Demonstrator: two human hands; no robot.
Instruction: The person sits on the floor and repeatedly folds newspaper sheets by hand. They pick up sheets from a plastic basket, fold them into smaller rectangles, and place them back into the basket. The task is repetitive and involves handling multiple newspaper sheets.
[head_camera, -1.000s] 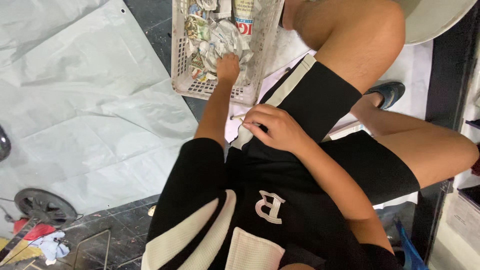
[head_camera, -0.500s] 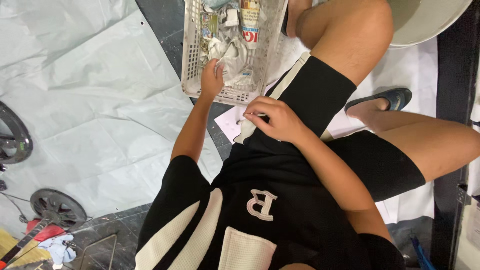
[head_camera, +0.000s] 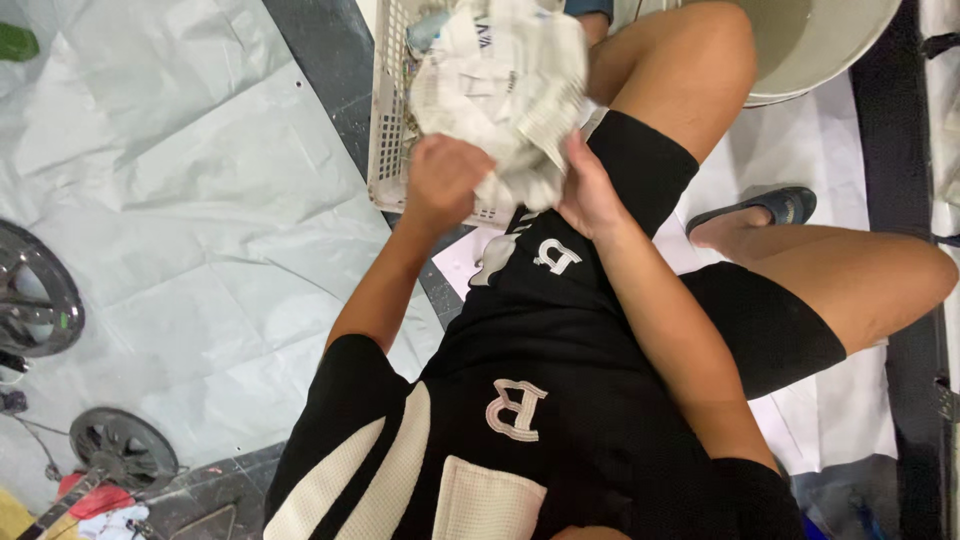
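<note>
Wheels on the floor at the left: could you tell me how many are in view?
2: one wheel cut by the left edge, another wheel lower left; more may be hidden.

Bright, even light falls from overhead, so shadows are faint and soft, lying close under the legs on the white floor sheet (head_camera: 200, 200). The crumpled newspaper bundle (head_camera: 500, 90) is nearly washed out, its creases pale. Focus is fair at centre, while the black shirt (head_camera: 560, 400) nearest the camera looks soft and the edges stretch slightly.
</note>
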